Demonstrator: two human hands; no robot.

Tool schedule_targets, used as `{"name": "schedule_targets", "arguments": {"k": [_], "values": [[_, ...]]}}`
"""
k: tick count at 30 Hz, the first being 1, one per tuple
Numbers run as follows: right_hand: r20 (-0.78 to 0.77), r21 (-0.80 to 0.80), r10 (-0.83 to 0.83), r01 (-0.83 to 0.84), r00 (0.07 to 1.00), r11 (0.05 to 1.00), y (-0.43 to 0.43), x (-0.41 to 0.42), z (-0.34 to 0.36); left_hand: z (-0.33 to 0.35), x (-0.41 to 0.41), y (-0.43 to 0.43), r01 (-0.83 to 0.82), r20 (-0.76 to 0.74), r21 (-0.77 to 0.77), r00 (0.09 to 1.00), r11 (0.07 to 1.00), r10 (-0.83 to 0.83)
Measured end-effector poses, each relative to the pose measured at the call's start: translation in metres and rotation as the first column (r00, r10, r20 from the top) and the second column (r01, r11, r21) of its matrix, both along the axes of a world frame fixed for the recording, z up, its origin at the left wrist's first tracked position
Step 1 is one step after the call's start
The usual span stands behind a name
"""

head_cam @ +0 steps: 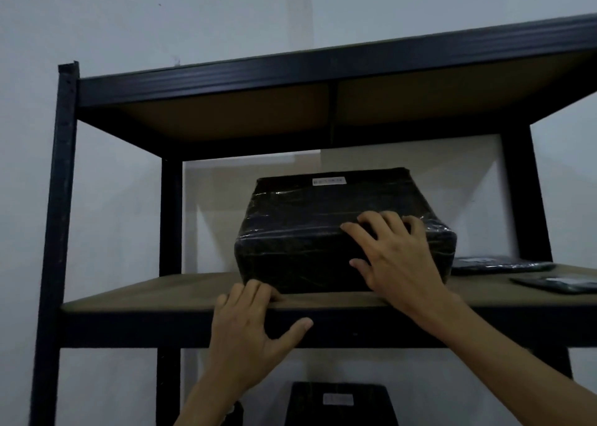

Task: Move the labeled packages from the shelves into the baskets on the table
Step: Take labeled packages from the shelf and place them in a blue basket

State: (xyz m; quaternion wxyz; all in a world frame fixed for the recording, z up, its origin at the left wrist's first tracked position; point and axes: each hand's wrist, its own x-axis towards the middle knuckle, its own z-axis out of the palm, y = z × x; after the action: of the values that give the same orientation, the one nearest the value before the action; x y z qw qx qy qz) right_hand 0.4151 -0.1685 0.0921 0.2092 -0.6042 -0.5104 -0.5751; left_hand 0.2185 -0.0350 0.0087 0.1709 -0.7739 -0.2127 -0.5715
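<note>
I cannot read the white label on the big package; it is too blurred. My right grip covers the front right corner of this package. My left grip reaches its lower edge, but I cannot tell if it touches. The lower package is cut by the bottom edge, and the lower label is also unreadable. The flat package is cut by the right edge.

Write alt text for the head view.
A person's right hand grips the top front edge of a large black wrapped package with a white label on a dark shelf, while the left hand rests its fingers on the shelf board at the package's lower left corner. To its right lie flat dark packages; another labeled package sits below.
</note>
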Motion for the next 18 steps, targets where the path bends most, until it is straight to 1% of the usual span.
{"name": "schedule_targets", "arguments": {"k": [10,18], "values": [[0.035,0.052,0.008,-0.009,0.999,0.999,-0.008,-0.004,-0.010,-0.002,0.002,0.000,-0.011,0.018,0.019,1.000,1.000,0.010],[-0.016,0.030,0.005,-0.005,1.000,1.000,-0.005,-0.005,-0.011,-0.001,0.001,-0.003,-0.002,0.018,-0.003,1.000,1.000,0.002]]}}
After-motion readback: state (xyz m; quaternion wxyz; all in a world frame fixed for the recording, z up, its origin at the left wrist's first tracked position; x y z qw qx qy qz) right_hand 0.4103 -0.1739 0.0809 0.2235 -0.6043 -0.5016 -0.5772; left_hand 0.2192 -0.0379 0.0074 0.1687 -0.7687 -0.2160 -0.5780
